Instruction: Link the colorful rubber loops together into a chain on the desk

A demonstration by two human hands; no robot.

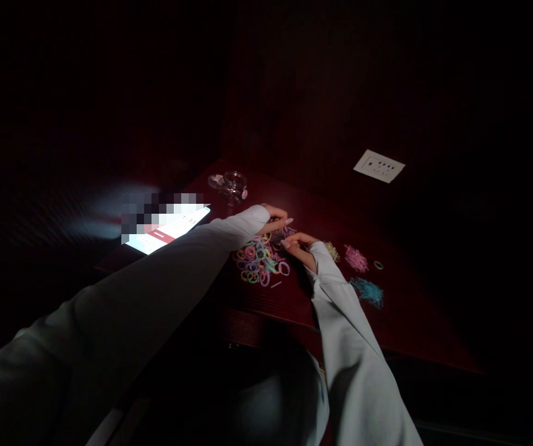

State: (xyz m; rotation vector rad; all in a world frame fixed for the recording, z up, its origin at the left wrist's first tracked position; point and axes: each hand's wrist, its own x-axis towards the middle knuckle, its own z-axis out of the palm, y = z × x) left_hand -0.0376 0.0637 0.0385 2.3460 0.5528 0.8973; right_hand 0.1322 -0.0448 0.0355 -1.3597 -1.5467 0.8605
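Note:
My left hand [275, 218] hovers over the far side of a pile of colourful hair ties [257, 263], fingers bent and pressed together. Close by on its right, my right hand [301, 246] has thumb and forefinger pinched at the pile's right edge. Whatever lies between the fingertips is too small and dark to make out. Purple elastic bands [288, 231] show between the two hands. A pale short stick [276, 285] lies just in front of the pile.
Bundles of yellowish [332, 251], pink [356, 258] and blue bands [368, 291] lie right, near a single hair tie [378, 265]. A clear jar [234, 186] stands behind. A lit screen [177, 230] glows left. A socket plate [379, 166] is on the dark wall.

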